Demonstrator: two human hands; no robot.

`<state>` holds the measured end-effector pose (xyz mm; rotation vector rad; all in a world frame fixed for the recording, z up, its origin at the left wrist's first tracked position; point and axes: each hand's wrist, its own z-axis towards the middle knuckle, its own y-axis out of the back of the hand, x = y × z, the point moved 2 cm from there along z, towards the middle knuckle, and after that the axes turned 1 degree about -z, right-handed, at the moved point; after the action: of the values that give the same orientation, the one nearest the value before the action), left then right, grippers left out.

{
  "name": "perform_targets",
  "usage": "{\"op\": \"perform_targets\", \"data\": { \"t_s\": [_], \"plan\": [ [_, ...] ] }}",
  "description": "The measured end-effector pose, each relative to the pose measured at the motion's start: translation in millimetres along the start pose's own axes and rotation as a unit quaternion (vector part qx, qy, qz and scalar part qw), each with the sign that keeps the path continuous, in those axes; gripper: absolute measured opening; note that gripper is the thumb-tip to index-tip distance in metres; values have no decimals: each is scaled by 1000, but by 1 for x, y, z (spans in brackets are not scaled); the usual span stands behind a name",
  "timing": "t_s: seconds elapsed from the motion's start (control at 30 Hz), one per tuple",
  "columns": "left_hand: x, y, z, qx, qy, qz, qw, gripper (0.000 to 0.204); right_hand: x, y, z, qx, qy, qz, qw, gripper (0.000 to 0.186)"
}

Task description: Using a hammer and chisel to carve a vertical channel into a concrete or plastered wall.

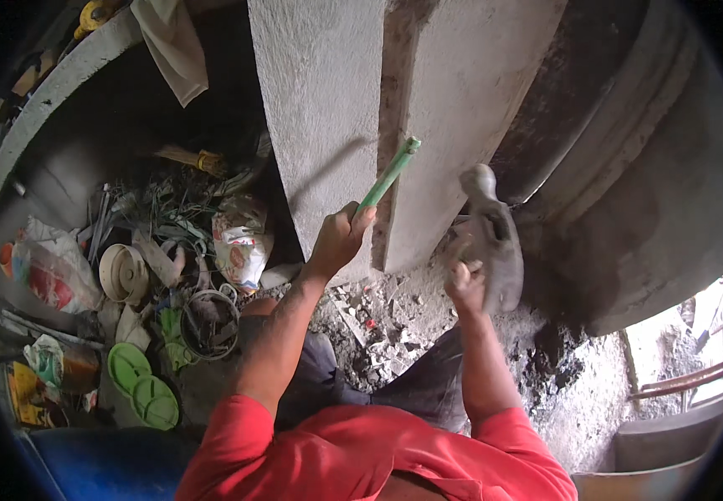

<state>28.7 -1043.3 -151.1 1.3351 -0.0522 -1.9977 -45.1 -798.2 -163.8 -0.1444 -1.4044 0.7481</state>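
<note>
My left hand (343, 240) is closed around a green chisel (391, 174), a straight rod with a worn, bare end. It slants up to the right in front of a long groove (394, 108) in the pale plastered wall (319, 75). The rest of the rod is hidden by my fist. To the right, my right hand (466, 288) grips a hammer (499, 238), its grey head raised and smeared by motion. Hammer and chisel are apart. The hammer's handle is mostly hidden behind its head and my fingers.
Broken plaster rubble (382, 326) lies on the floor below the groove. At left are a dark bucket (210, 324), green lids (154, 401), plastic bags (242, 242) and a broom (190, 157). A cloth (173, 50) hangs above them. A large curved grey surface (670, 192) stands at right.
</note>
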Motion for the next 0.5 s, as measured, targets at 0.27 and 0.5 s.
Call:
{"op": "perform_targets", "data": {
  "t_s": [0.27, 0.5],
  "plan": [
    [5, 6, 6, 4, -5, 80, 997, 55, -8, -10, 27, 29, 269, -515, 813, 30],
    [-10, -9, -34, 2, 80, 154, 985, 45, -3, 15, 1, 41, 280, -419, 863, 47]
  ]
}}
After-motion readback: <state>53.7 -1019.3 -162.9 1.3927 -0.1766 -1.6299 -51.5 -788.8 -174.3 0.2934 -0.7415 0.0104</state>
